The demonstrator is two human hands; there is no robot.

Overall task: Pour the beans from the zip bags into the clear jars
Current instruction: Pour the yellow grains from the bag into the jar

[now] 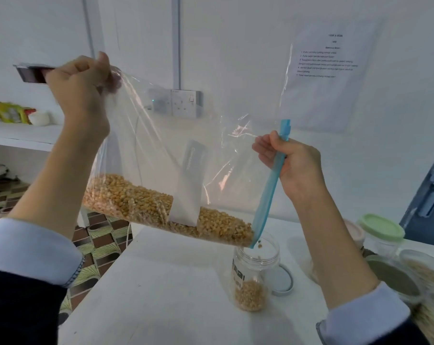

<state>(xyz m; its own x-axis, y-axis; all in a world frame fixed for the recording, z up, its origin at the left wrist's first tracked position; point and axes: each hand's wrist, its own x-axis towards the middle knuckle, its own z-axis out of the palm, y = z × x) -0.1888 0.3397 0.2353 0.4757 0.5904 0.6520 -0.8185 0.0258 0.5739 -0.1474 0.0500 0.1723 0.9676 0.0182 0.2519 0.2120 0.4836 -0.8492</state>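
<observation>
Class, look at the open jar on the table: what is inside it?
The open jar holds a shallow layer of yellow beans at the bottom, with a few more falling in from the bag. Its label hides part of the inside.

Yellow beans (141, 197), blue zip strip (268, 192)

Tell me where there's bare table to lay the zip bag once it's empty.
Free: the white table left of the open jar, out to its left edge. Crowded: right of the jar, where the loose lid lies and the lidded jars cluster.
</observation>
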